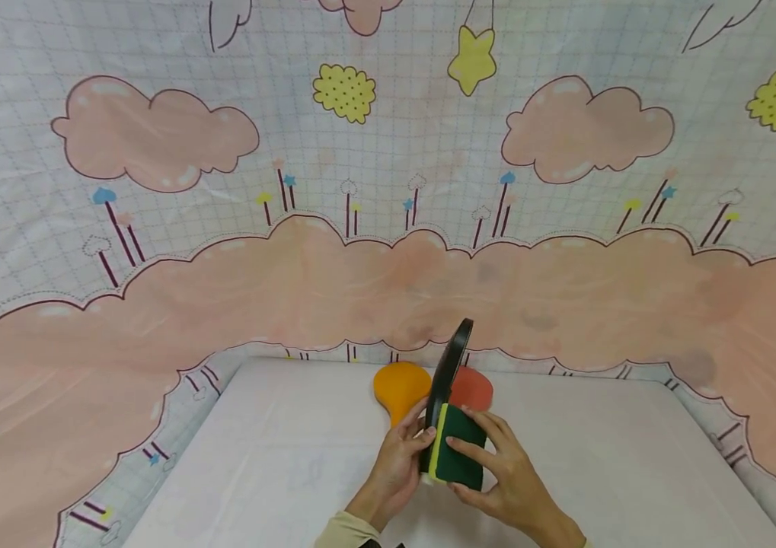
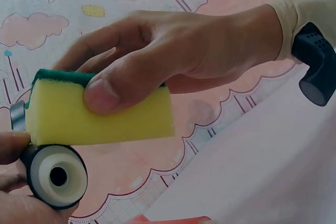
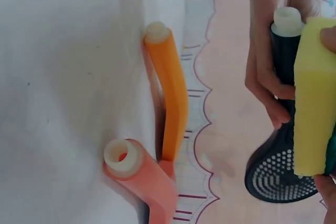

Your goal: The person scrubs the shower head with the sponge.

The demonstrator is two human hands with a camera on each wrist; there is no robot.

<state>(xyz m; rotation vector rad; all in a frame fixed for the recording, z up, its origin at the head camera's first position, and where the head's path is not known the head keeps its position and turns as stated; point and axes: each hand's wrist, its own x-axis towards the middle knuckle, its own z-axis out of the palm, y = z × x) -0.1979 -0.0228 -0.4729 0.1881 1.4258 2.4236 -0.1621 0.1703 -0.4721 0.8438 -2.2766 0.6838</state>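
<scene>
A sponge (image 1: 459, 449), dark green on one face and yellow on the other, is pinched in my right hand (image 1: 507, 476) and pressed against the handle of a black slotted spoon (image 1: 452, 358). My left hand (image 1: 397, 457) grips that handle and holds the spoon upright, head up. In the left wrist view the right hand's thumb (image 2: 105, 93) lies on the yellow sponge (image 2: 100, 121), just above the handle's white-capped end (image 2: 55, 177). The right wrist view shows the perforated spoon head (image 3: 275, 179), the sponge (image 3: 314, 103) and the left hand (image 3: 262, 77) curled round the handle.
An orange spoon (image 1: 397, 388) and a red spoon (image 1: 473, 388) lie on the white table (image 1: 278, 457) just behind my hands, side by side (image 3: 170, 87) (image 3: 142, 179). A cloth printed with pink clouds (image 1: 154, 137) hangs behind and around the table.
</scene>
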